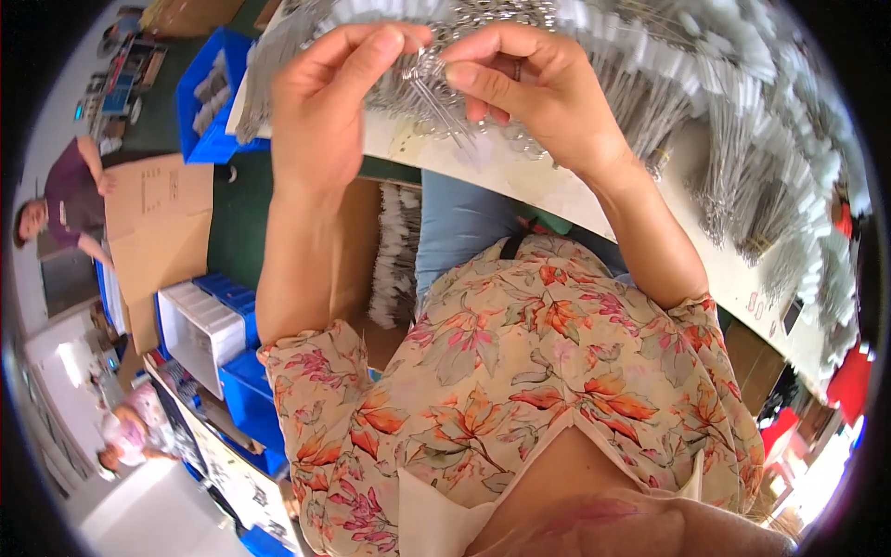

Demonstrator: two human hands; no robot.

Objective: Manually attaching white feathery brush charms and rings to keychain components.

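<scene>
Over the near edge of a pale worktable (575, 195), my left hand (329, 102) and my right hand (543, 88) are raised close together. Thumb and forefinger of each are pinched on a small bunch of shiny thin wire pieces (429, 82), whose straight ends slant down between the hands. Their exact kind is too small to tell. Behind the fingers lies a heap of loose silvery metal pieces (501, 13). Beside my right hand, bundles of thin wire-stemmed brushes (733, 172) with whitish bristle ends cover the table.
A carton with more white-bristled brushes (394, 255) stands below the table by my left forearm. A blue bin (190, 116) is at the table's left end. Further left, a person (74, 200) holds a large cardboard box (160, 223) near stacked blue and white crates (200, 325).
</scene>
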